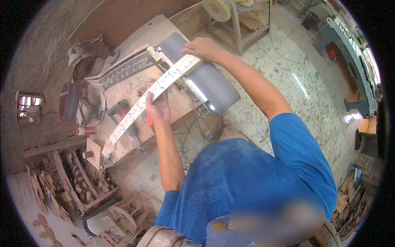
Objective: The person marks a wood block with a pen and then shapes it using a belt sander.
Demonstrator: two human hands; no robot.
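A long pale strip [162, 83] with a blue vine pattern, shaped like a guitar fingerboard, lies slantwise between my hands. It is wider at its upper right end. My left hand [158, 108] grips its middle from the near edge, thumb along the side and fingers partly hidden beneath. My right hand [204, 49] closes on the upper right end, over the grey belt [216, 88] of a belt sander. Whether the strip touches the belt cannot be told. The lower left end reaches over the workbench [181, 119].
On the bench are a power tool [125, 119], a red-and-white bottle [85, 131] and a desk lamp [96, 41]. Wooden racks with offcuts [78, 177] stand lower left. A large grey machine [356, 66] is at right. Cables [185, 144] trail on the tiled floor.
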